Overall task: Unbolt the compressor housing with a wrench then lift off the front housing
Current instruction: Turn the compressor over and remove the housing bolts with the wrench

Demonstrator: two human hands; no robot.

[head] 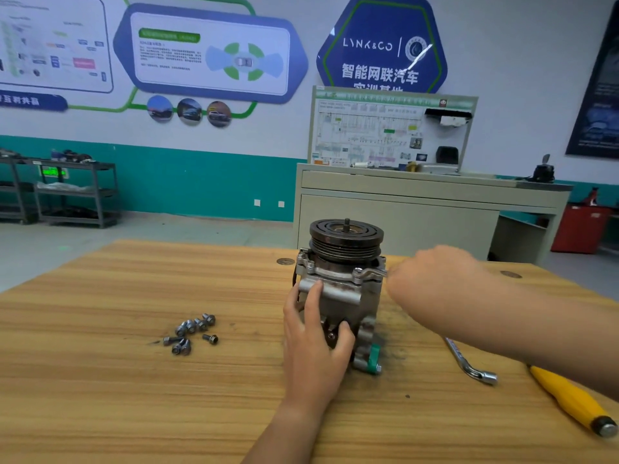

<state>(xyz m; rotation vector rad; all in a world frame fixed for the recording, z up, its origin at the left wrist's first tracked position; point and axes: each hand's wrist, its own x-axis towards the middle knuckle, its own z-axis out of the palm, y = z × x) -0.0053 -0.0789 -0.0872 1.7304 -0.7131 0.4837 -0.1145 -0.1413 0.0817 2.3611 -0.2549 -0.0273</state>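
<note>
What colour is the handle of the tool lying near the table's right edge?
Yellow handle, grey end cap; head view.

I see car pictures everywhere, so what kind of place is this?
Probably a car-repair training workshop: a car poster, a wiring-diagram training board, and a compressor with loose bolts on a bench.

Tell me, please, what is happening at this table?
A person works on a compressor standing upright on the wooden table, pulley on top. The left hand grips its body; the right hand holds a metal tool, mostly hidden, at the upper flange. Loose bolts lie left of it; a socket wrench and a yellow-handled tool lie to the right.
</note>
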